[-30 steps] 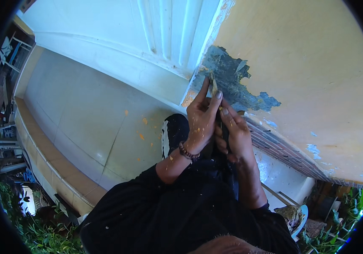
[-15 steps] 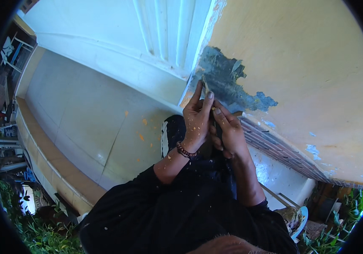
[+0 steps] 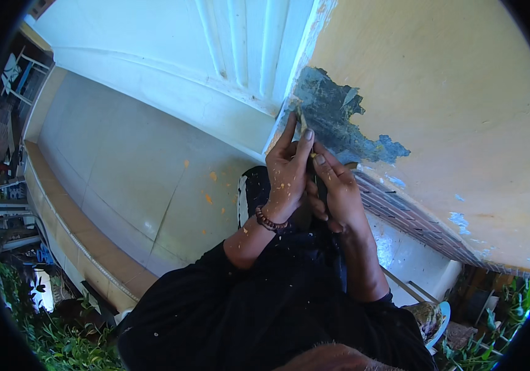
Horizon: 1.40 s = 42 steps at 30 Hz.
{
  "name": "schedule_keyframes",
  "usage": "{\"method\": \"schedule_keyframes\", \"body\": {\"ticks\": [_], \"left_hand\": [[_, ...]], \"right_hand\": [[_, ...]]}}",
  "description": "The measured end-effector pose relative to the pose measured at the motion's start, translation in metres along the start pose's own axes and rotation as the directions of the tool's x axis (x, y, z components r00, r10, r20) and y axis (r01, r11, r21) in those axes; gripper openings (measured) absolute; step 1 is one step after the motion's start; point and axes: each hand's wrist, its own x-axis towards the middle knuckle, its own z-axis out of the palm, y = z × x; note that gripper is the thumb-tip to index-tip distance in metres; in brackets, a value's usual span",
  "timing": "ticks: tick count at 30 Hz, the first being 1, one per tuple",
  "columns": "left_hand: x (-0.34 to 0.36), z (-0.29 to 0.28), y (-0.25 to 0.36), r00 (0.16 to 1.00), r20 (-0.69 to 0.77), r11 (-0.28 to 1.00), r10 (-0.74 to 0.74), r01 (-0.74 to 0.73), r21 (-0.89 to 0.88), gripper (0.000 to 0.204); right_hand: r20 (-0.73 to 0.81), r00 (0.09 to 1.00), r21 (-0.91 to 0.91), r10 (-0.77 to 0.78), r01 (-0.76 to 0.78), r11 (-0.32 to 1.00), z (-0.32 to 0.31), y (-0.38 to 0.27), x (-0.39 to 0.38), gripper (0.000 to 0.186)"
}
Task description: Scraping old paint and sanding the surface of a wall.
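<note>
Both my hands are on a narrow scraper (image 3: 303,119), its tip against the grey bare patch (image 3: 330,114) low on the yellow wall. My left hand (image 3: 287,174), dotted with yellow paint flakes and wearing a beaded bracelet (image 3: 271,221), pinches the blade, with the index finger stretched along it toward the wall. Just to its right, my right hand (image 3: 341,195) is closed round the dark handle, most of which its fingers hide. Ragged peeling paint edges the grey patch.
A white ribbed door (image 3: 240,49) meets the wall on the left. Orange-yellow flakes (image 3: 213,177) lie on the tiled floor (image 3: 123,167). My dark shoe (image 3: 252,191) is beside my left hand. Brown tiling (image 3: 413,216) runs along the wall's foot; plants (image 3: 42,328) grow lower left.
The scraper and both hands have shifted very slightly against the wall, the tip a little farther up. The grip of both hands is the same.
</note>
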Motion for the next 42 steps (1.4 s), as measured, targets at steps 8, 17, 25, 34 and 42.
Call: {"method": "schedule_keyframes", "body": {"ticks": [8,17,25,34,42], "left_hand": [[0.002,-0.003,-0.007,0.994,0.090,0.994,0.067,-0.075,0.086,0.065],[0.006,0.012,0.021,0.999,0.038,0.996,0.008,-0.011,0.083,0.065],[0.004,0.005,0.015,0.997,0.067,0.999,0.040,-0.038,-0.023,0.065],[-0.006,0.002,0.001,0.995,0.084,0.995,0.059,-0.052,-0.082,0.066],[-0.003,0.000,-0.014,0.990,0.121,0.988,0.067,-0.083,0.129,0.067]], "right_hand": [[-0.024,0.997,-0.016,-0.076,0.075,0.997,-0.007,0.014,-0.002,0.048],[-0.002,0.997,-0.015,-0.079,0.079,0.997,-0.003,-0.005,0.008,0.049],[-0.070,0.993,-0.077,-0.099,0.094,0.993,0.003,0.006,-0.007,0.048],[0.007,0.999,-0.039,-0.044,0.044,0.998,-0.010,-0.003,0.003,0.049],[0.015,0.998,0.015,-0.058,0.058,0.998,-0.020,0.003,-0.008,0.050]]}}
